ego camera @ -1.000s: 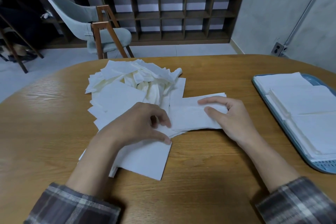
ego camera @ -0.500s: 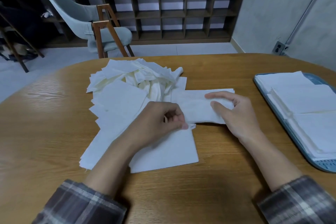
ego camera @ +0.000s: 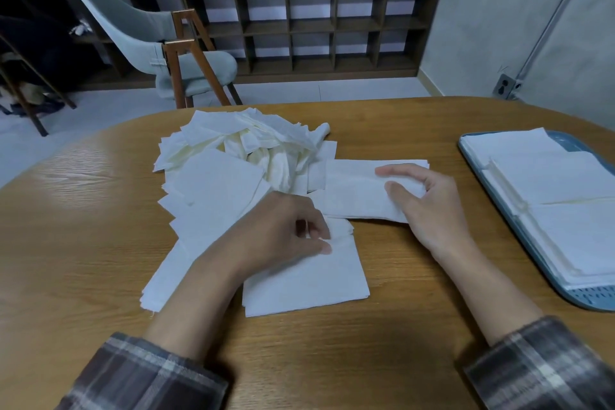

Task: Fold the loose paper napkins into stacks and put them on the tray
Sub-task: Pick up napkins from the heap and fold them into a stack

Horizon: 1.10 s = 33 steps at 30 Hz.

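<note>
The tray (ego camera: 592, 296) at the bench's (ego camera: 83, 243) right edge runs off the picture, and its stacks (ego camera: 549, 176) are cut off with it. The left hand (ego camera: 283, 233) covers part of the napkins (ego camera: 306, 283) near the front edge. Whether its curled fingers (ego camera: 316, 226) pinch a sheet cannot be told. The right hand (ego camera: 432, 206) hides the strip's (ego camera: 352, 190) right end. Both sleeves (ego camera: 143, 376) leave the picture's bottom.
</note>
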Tool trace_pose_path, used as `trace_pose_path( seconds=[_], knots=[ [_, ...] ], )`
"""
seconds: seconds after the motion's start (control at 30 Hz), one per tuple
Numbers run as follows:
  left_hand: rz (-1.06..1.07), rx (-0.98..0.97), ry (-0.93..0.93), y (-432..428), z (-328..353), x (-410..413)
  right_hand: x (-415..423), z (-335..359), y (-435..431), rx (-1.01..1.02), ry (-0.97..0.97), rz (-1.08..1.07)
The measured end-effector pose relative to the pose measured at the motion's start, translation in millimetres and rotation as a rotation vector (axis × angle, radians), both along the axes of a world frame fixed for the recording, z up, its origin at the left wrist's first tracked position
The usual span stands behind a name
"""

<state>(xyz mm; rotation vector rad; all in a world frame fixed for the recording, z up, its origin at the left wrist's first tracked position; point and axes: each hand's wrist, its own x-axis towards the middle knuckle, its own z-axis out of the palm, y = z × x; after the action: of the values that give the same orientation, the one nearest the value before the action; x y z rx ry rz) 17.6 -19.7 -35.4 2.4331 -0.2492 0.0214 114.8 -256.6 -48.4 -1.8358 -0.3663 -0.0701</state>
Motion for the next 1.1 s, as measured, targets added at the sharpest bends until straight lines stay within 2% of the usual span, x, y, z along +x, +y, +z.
trace_pose_path(
  seconds=[0.4,0.53,0.77,0.97,1.1],
  knots=[
    [0.032,-0.113,-0.101,-17,4,-4,-7,7,0,0.042,-0.048,0.062],
    [0.074,-0.28,-0.127,-19,11,-6,-10,11,1,0.105,-0.047,0.133],
    [0.277,-0.487,-0.275,-27,13,-6,-20,13,4,0.126,0.108,0.44],
    [0.28,-0.478,-0.168,-16,16,-4,-19,15,6,0.22,0.176,0.283],
    [0.337,-0.606,-0.149,-11,22,-3,-20,19,4,0.272,0.251,0.35]
  ],
)
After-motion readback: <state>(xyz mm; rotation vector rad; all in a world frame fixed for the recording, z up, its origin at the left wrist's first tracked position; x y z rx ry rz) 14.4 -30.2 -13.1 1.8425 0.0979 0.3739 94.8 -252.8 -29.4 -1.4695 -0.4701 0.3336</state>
